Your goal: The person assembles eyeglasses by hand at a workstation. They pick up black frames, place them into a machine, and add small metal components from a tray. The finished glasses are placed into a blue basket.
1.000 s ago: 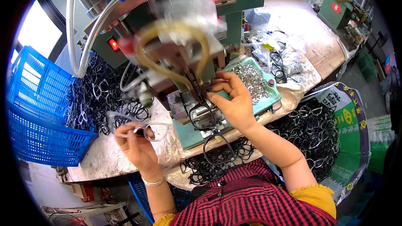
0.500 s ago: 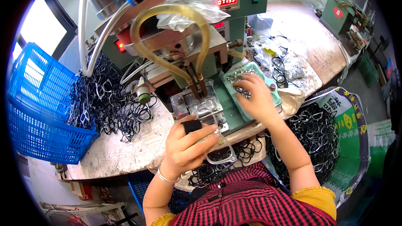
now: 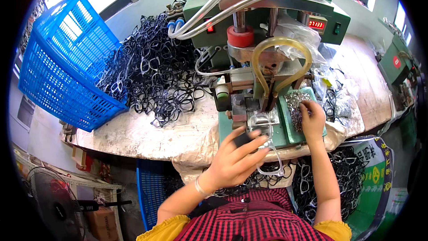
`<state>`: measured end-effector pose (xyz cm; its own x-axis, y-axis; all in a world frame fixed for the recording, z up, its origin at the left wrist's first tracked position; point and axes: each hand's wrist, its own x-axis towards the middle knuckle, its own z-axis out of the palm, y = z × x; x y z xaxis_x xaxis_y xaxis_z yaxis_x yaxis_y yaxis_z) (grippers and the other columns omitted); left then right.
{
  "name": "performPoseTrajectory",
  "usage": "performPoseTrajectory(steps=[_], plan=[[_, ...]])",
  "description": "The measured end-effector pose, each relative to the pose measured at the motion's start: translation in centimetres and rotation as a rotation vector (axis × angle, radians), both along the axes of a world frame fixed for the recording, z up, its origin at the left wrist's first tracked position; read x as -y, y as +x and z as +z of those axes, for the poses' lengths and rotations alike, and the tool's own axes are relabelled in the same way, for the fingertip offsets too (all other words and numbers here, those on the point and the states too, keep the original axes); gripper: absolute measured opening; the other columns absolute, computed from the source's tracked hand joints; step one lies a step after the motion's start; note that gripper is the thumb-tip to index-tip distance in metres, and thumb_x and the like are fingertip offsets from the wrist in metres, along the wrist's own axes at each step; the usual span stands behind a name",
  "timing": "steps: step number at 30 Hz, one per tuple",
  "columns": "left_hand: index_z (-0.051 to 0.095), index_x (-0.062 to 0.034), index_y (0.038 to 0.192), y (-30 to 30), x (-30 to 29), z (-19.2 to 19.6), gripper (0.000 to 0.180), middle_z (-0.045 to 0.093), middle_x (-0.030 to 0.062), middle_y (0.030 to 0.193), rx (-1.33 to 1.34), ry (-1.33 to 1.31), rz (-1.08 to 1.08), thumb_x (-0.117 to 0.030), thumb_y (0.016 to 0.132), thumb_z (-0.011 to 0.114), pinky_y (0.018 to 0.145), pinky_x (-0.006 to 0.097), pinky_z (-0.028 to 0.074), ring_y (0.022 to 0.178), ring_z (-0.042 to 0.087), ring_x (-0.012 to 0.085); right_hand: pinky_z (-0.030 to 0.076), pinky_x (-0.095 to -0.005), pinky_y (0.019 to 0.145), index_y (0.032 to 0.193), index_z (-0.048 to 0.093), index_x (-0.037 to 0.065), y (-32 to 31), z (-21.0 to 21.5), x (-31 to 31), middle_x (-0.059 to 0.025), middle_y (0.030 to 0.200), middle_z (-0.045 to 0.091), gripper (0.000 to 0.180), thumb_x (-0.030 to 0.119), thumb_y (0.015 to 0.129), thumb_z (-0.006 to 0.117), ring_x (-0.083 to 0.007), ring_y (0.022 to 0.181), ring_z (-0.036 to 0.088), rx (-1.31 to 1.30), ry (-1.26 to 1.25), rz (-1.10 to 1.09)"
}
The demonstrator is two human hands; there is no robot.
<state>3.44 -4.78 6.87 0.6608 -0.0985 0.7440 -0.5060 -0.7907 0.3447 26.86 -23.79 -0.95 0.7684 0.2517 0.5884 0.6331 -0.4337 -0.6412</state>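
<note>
My left hand (image 3: pixel 238 158), a black band round one finger, holds a clear eyeglass frame (image 3: pixel 280 163) at the front of the green press machine (image 3: pixel 278 135). One rim lies over the metal fixture under the two brown prongs (image 3: pixel 268 100); the other rim hangs out past the table edge. How the thumb grips is hidden. My right hand (image 3: pixel 314 119) reaches into a teal tray (image 3: pixel 293 139) beside the fixture. Its fingertips are pinched together among small metal parts (image 3: pixel 294 105); whether a part is between them is too small to see.
Black eyeglass frames (image 3: pixel 156 62) lie piled at the left beside a tilted blue basket (image 3: pixel 67 67). More frames fill a green-and-white sack (image 3: pixel 374 174) at the lower right. A yellowish hose (image 3: pixel 281 41) loops above the fixture. A fan (image 3: pixel 58 205) stands at the lower left.
The view has swung left, so the machine sits further right. My right hand has gone from open over the tray to fingertips pinched in the parts. The left hand keeps the eyeglass frame.
</note>
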Motion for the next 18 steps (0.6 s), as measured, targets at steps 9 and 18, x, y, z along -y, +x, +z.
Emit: performPoseTrajectory(steps=[9, 18], plan=[[0.072, -0.0051, 0.102, -1.6, -15.5, 0.5, 0.017, 0.067, 0.0131, 0.121, 0.043, -0.017, 0.972, -0.009, 0.086, 0.071, 0.098, 0.038, 0.043, 0.113, 0.060, 0.0290, 0.049, -0.0234, 0.085, 0.109, 0.069, -0.003, -1.6, -1.9, 1.3, -0.0055, 0.101, 0.071, 0.018, 0.003, 0.092, 0.068, -0.0112, 0.091, 0.065, -0.572, 0.610, 0.070], [0.078, -0.0109, 0.088, 10.8, -26.8, -9.3, 0.029, 0.065, 0.0075, 0.113, -0.530, 0.337, 1.500, -0.037, 0.075, 0.074, 0.109, 0.056, 0.031, 0.114, 0.055, 0.0266, 0.050, -0.0254, 0.079, 0.103, 0.073, 0.000, -2.3, 1.2, -1.4, -0.0055, 0.092, 0.073, 0.014, 0.004, 0.092, 0.067, -0.0113, 0.082, 0.064, -0.414, 0.330, 0.050]])
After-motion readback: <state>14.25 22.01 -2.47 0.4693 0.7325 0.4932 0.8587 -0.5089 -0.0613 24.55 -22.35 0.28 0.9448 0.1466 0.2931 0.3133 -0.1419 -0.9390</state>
